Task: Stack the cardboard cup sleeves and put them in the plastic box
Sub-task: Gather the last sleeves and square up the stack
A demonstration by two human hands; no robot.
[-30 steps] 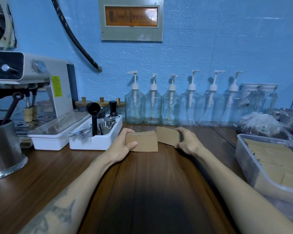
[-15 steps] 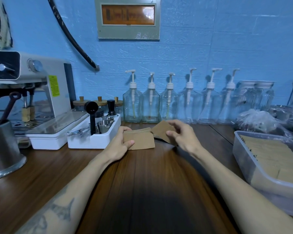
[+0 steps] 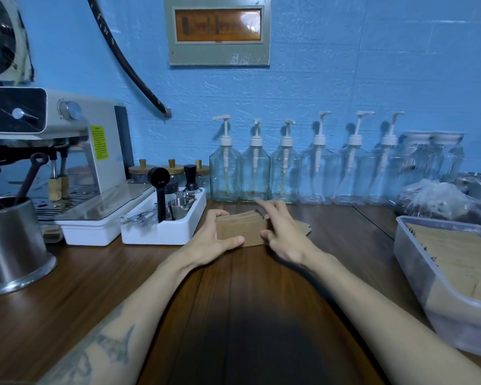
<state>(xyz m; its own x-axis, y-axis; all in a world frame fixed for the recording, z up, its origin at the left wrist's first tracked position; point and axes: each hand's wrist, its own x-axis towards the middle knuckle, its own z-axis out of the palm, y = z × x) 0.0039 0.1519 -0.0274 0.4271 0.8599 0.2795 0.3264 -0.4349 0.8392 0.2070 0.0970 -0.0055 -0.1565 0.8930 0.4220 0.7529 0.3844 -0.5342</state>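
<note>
A small stack of brown cardboard cup sleeves [image 3: 240, 229] stands on the wooden counter [image 3: 250, 287] in front of the pump bottles. My left hand [image 3: 211, 241] grips its left end, thumb in front and fingers behind. My right hand [image 3: 285, 236] holds its right end, thumb on the front face and fingers laid over the top. A further sleeve [image 3: 303, 227] lies flat on the counter behind my right hand. The clear plastic box [image 3: 407, 247] sits at the right edge and holds rows of sleeves [image 3: 456, 254].
A white tray of coffee tools [image 3: 164, 229] stands just left of my left hand, with an espresso machine [image 3: 75, 151] and a steel pot [image 3: 11, 245] further left. Several glass pump bottles [image 3: 256, 173] line the wall. A plastic bag [image 3: 439, 198] lies behind the box.
My right hand carried a sleeve leftward and laid it onto the stack held by my left hand. Both hands now close around the stack's ends.
</note>
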